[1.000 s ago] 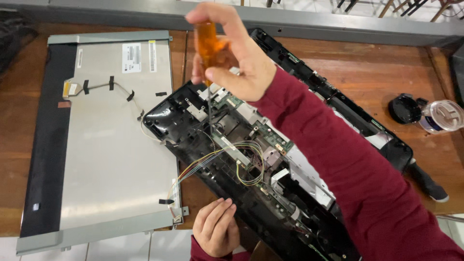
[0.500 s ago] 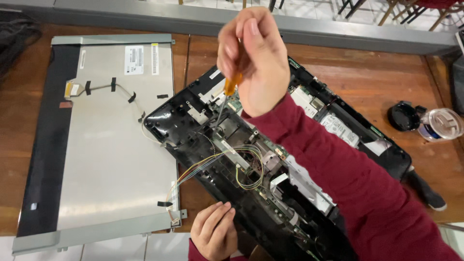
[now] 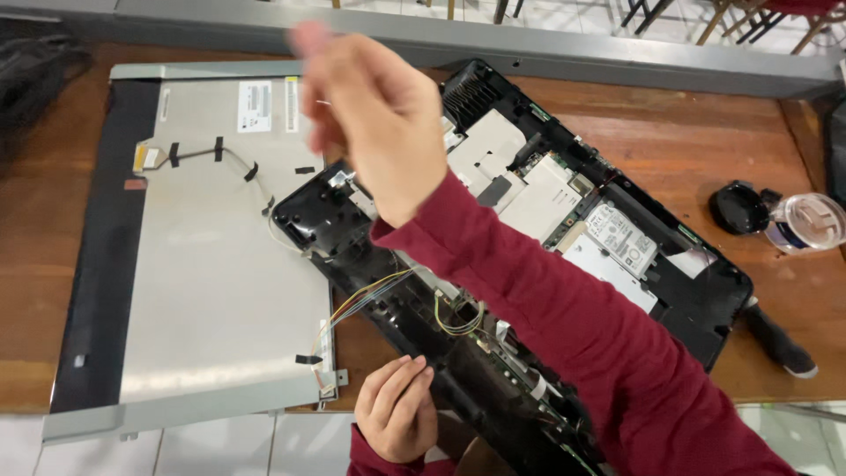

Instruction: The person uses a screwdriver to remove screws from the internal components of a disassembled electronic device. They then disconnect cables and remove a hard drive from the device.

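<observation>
The left hand [image 3: 398,414] rests at the near edge of the opened black plastic computer housing [image 3: 529,264], fingers curled together on its rim, probably to steady it. Left of the housing lies the grey metal display panel back [image 3: 203,256], joined to it by thin coloured wires [image 3: 361,304], so both stay close. Above the housing the right hand [image 3: 379,123] is raised and blurred; I cannot tell if its fingers hold something. The brown wooden tabletop [image 3: 705,123] is bare beyond the housing; right of it stands a clear plastic cup [image 3: 806,222].
</observation>
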